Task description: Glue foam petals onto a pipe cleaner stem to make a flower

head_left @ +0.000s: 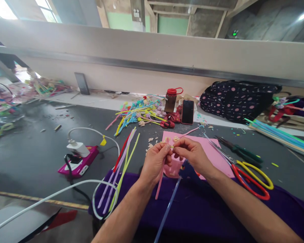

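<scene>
Head view: left hand [154, 163] clamped on a pink stem [159, 185]; right hand [194, 154] curled alongside, whether clamped I cannot tell.

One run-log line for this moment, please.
left hand: holding pink pipe cleaner | right hand: close beside left, grip unclear | below hands: pink sheet | right side: red-and-yellow-handled scissors

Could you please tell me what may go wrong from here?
If the left hand draws back with its pink stem, its forearm might snag the white cable looped close by. The right forearm could knock the scissors beside it. The loose pale pieces near the pink sheet may scatter if brushed.
</scene>
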`<state>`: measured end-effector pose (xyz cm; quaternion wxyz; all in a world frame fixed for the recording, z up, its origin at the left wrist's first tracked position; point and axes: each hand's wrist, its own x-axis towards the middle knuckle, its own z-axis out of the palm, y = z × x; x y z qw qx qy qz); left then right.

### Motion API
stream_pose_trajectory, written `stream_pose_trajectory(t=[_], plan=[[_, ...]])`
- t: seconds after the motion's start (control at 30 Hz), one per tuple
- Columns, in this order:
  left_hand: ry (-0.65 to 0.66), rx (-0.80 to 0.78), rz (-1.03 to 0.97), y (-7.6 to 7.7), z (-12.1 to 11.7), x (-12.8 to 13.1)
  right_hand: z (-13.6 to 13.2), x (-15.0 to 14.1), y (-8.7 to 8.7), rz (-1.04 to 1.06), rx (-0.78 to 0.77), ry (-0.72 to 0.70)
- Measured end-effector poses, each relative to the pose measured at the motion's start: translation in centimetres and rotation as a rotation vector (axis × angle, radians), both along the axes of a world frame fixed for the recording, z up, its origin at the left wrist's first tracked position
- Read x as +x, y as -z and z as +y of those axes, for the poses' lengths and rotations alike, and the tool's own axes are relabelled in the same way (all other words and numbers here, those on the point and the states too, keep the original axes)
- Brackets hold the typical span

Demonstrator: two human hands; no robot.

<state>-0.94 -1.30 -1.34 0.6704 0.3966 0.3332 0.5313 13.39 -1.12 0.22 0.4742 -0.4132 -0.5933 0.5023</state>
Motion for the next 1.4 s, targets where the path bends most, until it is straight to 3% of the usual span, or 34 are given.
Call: stream_pose_trajectory(t=[0.5, 0.83, 1.1, 1.4], plan=[[0.030, 0.009, 0.033, 0.2, -0.1, 0.2, 0.1, 0.0, -0.3, -0.136, 0.067, -0.021], [0.076, -0.076, -0.036, 0.3, 0.0, 0.5, 0.5, 0.0, 0.6, 0.072, -0.074, -0.139], [0.039, -0.072, -0.055, 0.5, 0.1, 0.5, 1.2, 0.0, 0.9, 0.119, -0.087, -0.168], [-0.008, -0.102, -0.102, 0.4, 0.3, 0.2, 0.8, -0.2, 0.8, -0.014, 0.089, 0.048]])
